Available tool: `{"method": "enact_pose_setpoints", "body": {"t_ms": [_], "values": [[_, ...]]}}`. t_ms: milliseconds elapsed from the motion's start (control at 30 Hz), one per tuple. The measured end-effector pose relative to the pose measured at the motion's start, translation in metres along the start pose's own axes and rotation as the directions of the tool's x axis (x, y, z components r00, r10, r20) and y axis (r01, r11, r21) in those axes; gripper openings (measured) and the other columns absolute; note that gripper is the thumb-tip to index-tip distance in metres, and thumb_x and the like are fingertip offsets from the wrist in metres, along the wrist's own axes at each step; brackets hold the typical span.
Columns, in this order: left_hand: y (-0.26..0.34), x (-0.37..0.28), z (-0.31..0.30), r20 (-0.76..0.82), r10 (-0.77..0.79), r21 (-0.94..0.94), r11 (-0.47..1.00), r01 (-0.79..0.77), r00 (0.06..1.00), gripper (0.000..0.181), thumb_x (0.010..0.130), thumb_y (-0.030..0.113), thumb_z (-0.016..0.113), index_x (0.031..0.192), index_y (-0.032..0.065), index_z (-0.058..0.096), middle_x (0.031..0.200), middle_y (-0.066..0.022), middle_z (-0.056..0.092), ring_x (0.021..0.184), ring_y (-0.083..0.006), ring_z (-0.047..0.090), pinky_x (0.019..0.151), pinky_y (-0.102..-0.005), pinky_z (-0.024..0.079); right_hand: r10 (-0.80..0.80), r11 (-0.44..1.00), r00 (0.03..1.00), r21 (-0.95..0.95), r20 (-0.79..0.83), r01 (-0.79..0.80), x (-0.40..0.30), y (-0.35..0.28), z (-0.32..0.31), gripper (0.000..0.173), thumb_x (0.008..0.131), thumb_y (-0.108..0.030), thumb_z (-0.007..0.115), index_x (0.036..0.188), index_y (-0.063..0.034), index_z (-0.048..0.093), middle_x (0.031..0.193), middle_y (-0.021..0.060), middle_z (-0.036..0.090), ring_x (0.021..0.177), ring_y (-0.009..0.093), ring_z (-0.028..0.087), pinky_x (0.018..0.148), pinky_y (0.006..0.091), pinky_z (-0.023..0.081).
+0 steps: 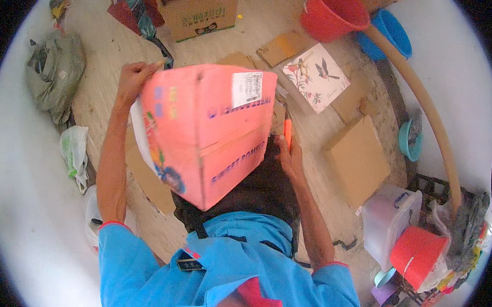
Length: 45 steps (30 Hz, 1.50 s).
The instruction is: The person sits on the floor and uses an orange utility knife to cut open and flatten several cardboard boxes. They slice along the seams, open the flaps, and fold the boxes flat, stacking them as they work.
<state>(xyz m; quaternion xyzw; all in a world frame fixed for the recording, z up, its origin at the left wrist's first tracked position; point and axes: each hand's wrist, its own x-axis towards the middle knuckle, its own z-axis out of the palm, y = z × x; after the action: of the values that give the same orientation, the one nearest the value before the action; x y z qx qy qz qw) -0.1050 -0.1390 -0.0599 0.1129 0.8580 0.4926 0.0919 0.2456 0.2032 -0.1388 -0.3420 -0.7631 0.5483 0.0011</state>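
Observation:
A pink cardboard carton point(235, 123) with printed pomelo artwork and a white label is held up tilted before my torso. My left hand point(136, 81) grips its upper left edge, with the fingertips partly blurred. At the right of the carton, my right hand point(291, 158) is closed around an orange-handled utility knife point(288, 132). The knife points away from me, and its tip is too blurred to make out. Below the carton, flat brown cardboard point(146, 177) lies on the floor.
A brown carton point(207, 14) stands ahead, with a red tub point(332, 16) and a blue tub point(387, 36) farther right. Flattened cardboard point(360, 159) and a bird-printed square panel point(316, 78) lie on the floor. A plastic bin point(386, 223) and a red bucket point(418, 256) stand at right.

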Motion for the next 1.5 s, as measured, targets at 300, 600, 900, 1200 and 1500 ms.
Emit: {"method": "enact_pose_setpoints", "body": {"t_ms": [300, 600, 900, 1200, 1500], "values": [[-0.070, -0.008, -0.008, -0.328, -0.187, -0.255, 0.961, 0.104, 0.926, 0.039, 0.089, 0.029, 0.076, 0.060, 0.0047, 0.064, 0.056, 0.0057, 0.052, 0.053, -0.0060, 0.047, 0.049, -0.0257, 0.036, 0.019, 0.997, 0.998, 0.078, -0.055, -0.015, 0.031, -0.005, 0.050, 0.052, 0.105, -0.036, 0.045, 0.130, 0.0089, 0.054, 0.113, 0.0252, 0.066, 0.107, 0.034, 0.063, 0.097, 0.0429, 0.046], [-0.048, -0.055, 0.031, 0.201, -0.013, 0.298, 0.953, -0.048, 0.980, 0.049, 0.098, 0.039, 0.057, 0.127, -0.0004, 0.058, 0.130, -0.0192, 0.059, 0.117, -0.0286, 0.057, 0.101, -0.0417, 0.044, 0.008, 0.988, 0.886, 0.142, -0.464, 0.066, -0.013, 0.009, -0.012, 0.035, 0.100, -0.028, 0.055, 0.077, -0.0033, 0.064, 0.064, 0.0065, 0.063, 0.058, 0.022, 0.059, 0.053, 0.0419, 0.046], [0.019, -0.090, 0.141, 0.185, 0.284, 0.422, 0.842, -0.337, 0.941, 0.051, 0.091, 0.041, 0.065, 0.119, -0.0012, 0.059, 0.119, -0.0178, 0.057, 0.111, -0.0297, 0.055, 0.095, -0.0430, 0.044, 0.220, 0.927, 0.917, 0.364, -0.334, -0.089, -0.017, 0.031, 0.068, 0.037, 0.093, -0.034, 0.067, 0.102, 0.0012, 0.058, 0.082, 0.0090, 0.060, 0.079, 0.020, 0.059, 0.070, 0.0378, 0.049], [0.028, -0.103, 0.164, 0.114, 0.364, 0.466, 0.802, -0.374, 0.924, 0.054, 0.085, 0.042, 0.073, 0.111, -0.0020, 0.059, 0.109, -0.0163, 0.056, 0.104, -0.0308, 0.054, 0.089, -0.0443, 0.045, -0.005, 0.922, 0.953, 0.368, -0.302, 0.121, -0.015, 0.035, 0.055, 0.034, 0.093, -0.033, 0.068, 0.093, 0.0005, 0.061, 0.073, 0.0090, 0.058, 0.073, 0.012, 0.055, 0.066, 0.0340, 0.047], [0.015, -0.152, 0.072, -0.152, 0.241, 0.543, 0.831, -0.123, 0.958, 0.058, 0.078, 0.044, 0.081, 0.104, -0.0028, 0.059, 0.099, -0.0149, 0.054, 0.097, -0.0319, 0.053, 0.084, -0.0456, 0.045, 0.145, 0.948, 0.986, 0.297, -0.088, -0.113, -0.046, 0.049, 0.065, 0.021, 0.086, -0.023, 0.074, 0.096, -0.0055, 0.069, 0.090, 0.0031, 0.069, 0.082, 0.022, 0.064, 0.073, 0.0409, 0.053]]}}
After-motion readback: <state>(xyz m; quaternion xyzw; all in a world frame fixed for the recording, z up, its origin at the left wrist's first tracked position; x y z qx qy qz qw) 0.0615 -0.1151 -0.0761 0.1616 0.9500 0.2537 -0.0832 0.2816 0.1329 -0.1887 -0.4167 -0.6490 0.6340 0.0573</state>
